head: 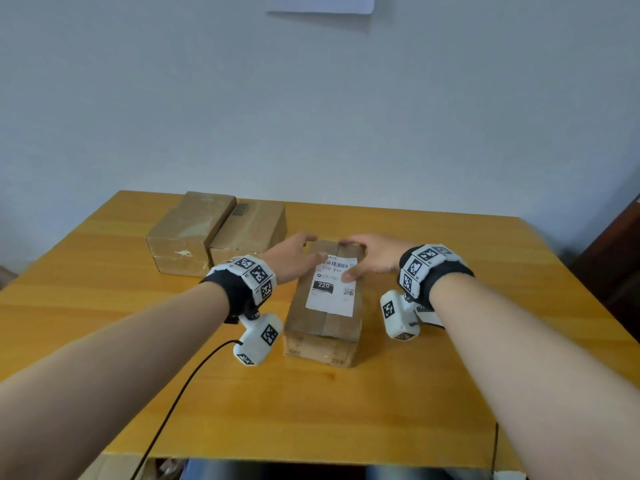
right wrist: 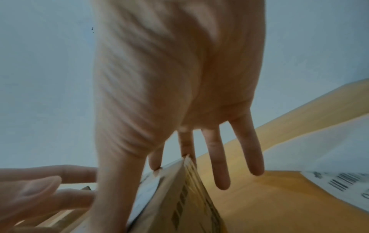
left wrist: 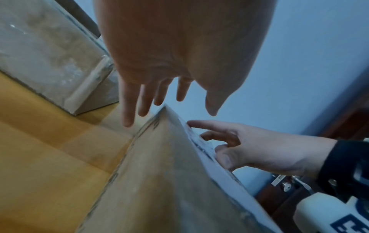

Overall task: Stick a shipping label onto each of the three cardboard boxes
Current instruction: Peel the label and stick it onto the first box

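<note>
A long cardboard box (head: 323, 325) lies in the middle of the table, a white shipping label (head: 332, 292) on its top. My left hand (head: 298, 254) rests at the box's far left edge with straight fingers (left wrist: 143, 102), its thumb near the label's top corner. My right hand (head: 372, 254) reaches over the far right edge, its thumb pressing the label's right side and its fingers (right wrist: 221, 165) straight. Two more cardboard boxes (head: 188, 233) (head: 249, 228) stand side by side at the back left, with no label showing on them. The wrist views show the near box (left wrist: 163, 173) (right wrist: 179, 201) from each side.
The yellow wooden table (head: 346, 410) ends at a pale wall behind. A loose white sheet with a barcode (right wrist: 329, 157) lies on the table right of the box, under my right wrist. A black cable (head: 173, 403) trails off the front left edge. Dark furniture (head: 620, 258) stands at the right.
</note>
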A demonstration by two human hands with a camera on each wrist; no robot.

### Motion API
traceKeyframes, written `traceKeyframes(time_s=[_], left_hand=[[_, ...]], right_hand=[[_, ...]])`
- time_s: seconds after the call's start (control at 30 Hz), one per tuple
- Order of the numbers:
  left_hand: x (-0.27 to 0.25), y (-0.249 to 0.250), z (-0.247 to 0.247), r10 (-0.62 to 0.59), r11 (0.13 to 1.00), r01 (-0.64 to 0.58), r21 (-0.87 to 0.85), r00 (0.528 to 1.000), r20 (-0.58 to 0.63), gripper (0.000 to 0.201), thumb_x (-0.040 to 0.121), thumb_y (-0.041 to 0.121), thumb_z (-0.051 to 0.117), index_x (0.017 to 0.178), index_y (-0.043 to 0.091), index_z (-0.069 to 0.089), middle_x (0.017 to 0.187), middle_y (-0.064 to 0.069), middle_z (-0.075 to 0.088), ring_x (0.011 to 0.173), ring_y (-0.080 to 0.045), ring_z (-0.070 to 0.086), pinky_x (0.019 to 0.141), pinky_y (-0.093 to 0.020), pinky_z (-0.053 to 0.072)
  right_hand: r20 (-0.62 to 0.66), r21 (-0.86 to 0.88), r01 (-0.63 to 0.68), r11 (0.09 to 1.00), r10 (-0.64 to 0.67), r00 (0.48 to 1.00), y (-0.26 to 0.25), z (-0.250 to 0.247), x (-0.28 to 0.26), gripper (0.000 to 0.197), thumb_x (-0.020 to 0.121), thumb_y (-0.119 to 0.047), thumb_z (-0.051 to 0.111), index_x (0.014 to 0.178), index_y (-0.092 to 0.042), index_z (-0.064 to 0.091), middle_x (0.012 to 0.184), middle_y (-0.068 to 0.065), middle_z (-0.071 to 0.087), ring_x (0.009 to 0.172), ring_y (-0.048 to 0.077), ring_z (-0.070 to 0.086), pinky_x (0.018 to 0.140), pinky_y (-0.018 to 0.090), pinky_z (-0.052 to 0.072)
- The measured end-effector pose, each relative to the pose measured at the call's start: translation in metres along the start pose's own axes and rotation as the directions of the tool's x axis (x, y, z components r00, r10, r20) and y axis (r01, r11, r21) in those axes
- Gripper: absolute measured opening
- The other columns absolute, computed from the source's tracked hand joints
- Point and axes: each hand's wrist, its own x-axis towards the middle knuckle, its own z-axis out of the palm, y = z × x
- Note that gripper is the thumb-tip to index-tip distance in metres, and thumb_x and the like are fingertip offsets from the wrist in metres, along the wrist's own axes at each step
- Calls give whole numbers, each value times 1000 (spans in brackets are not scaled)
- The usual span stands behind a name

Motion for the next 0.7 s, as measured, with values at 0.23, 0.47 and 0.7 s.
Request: traceKeyframes(time_s=[0.23,0.47,0.7], left_hand=[[-19,29,9,21,973,-55,222,988,155,53,92,64,57,124,22,68,129,-6,65,116,-23,62,97,-40,52],[-47,50,52,-48,945,-11,327,984,171,114,67,69,80,159,27,25,168,-7,5,154,-35,7,119,-59,21],[-40,45,52,-43,868,-37,496,988,148,103,69,58,81,154,54,23,170,5,-9,155,-32,-16,108,-83,-2]], right_hand=[[-119,226,-189,956,220,968,21,4,-27,83,86,-46,81,157,-24,43,136,3,59,86,21,70,57,27,47],[-181,438,-170,883,272,945,30,21,-46,62,94,-40,75,149,-24,52,119,-4,62,82,8,59,58,25,47],[-191,439,-229,869,340,921,47,20,-62,33,86,-48,81,97,-20,67,102,0,70,85,16,65,65,28,51]])
